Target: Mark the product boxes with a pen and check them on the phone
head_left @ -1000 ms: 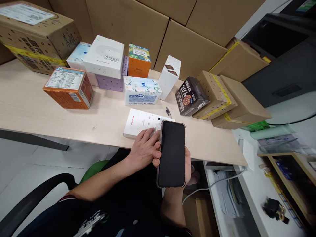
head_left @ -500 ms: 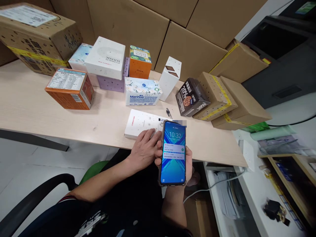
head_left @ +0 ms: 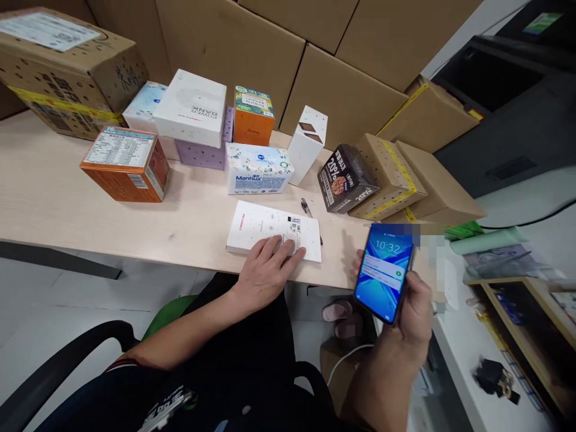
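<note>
My left hand (head_left: 265,273) lies flat, fingers spread, on a flat white box (head_left: 270,228) near the front edge of the light wooden desk (head_left: 58,198). My right hand (head_left: 411,309) is closed round a smartphone (head_left: 384,270) with a lit blue lock screen, held tilted in the air beyond the desk's right front corner. A pen (head_left: 307,209) lies just behind the white box.
Small boxes crowd the back of the desk: an orange one (head_left: 123,162), a white power bank box (head_left: 191,108), a tissue pack (head_left: 257,168), a dark snack box (head_left: 344,179) and taped cardboard parcels (head_left: 391,174). Large cartons stand behind. A shelf (head_left: 522,324) is at right.
The phone's screen lit up, then my right hand carried it from beside my left hand out to the right and tilted it. My left hand stayed on the white box.
</note>
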Tool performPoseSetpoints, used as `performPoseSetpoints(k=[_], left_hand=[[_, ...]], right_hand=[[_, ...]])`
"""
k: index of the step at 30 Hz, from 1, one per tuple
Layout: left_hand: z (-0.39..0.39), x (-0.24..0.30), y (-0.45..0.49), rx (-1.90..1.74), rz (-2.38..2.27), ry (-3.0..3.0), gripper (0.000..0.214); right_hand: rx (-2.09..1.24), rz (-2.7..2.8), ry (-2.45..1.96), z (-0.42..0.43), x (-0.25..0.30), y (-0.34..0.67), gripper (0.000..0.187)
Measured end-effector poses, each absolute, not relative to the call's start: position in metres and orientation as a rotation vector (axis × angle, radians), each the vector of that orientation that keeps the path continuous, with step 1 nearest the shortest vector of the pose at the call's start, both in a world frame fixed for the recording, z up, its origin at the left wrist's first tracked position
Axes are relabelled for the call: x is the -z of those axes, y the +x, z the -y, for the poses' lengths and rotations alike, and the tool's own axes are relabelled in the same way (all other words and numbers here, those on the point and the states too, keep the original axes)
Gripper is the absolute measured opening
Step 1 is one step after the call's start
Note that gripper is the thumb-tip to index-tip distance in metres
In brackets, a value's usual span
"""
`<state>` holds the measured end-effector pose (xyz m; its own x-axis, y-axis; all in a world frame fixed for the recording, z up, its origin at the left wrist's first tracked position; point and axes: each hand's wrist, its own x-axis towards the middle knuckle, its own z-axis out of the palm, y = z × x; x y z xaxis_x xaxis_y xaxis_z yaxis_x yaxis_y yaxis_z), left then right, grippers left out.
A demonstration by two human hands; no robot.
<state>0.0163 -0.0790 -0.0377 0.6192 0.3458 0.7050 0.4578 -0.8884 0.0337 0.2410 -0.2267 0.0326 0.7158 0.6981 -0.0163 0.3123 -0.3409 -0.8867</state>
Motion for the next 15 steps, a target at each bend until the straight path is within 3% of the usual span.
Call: performPoseSetpoints(k=[2,6,10,15], left_hand=[[0.079,0.038,0.016,1.122,0.669,-2.687,0.041],[0.079,0.039,0.018,1.131,0.668,-2.682,0.042],[0.077,0.04,0.018,1.167,0.65,-2.673,0.042],[0.077,0.041,0.019,1.159,0.641,-2.681,0.041]], right_hand=[[-0.329,0.753,-2.063,0.227,-0.027,0.27,0.072],[-0.003,0.903,-2.495,0.217,-0.013,0.314,0.085],[0.032,1.048,-2.737,0.209,0.0,0.335,0.09],[0.022,1.151,-2.815,0.208,0.009,0.354,0.082]])
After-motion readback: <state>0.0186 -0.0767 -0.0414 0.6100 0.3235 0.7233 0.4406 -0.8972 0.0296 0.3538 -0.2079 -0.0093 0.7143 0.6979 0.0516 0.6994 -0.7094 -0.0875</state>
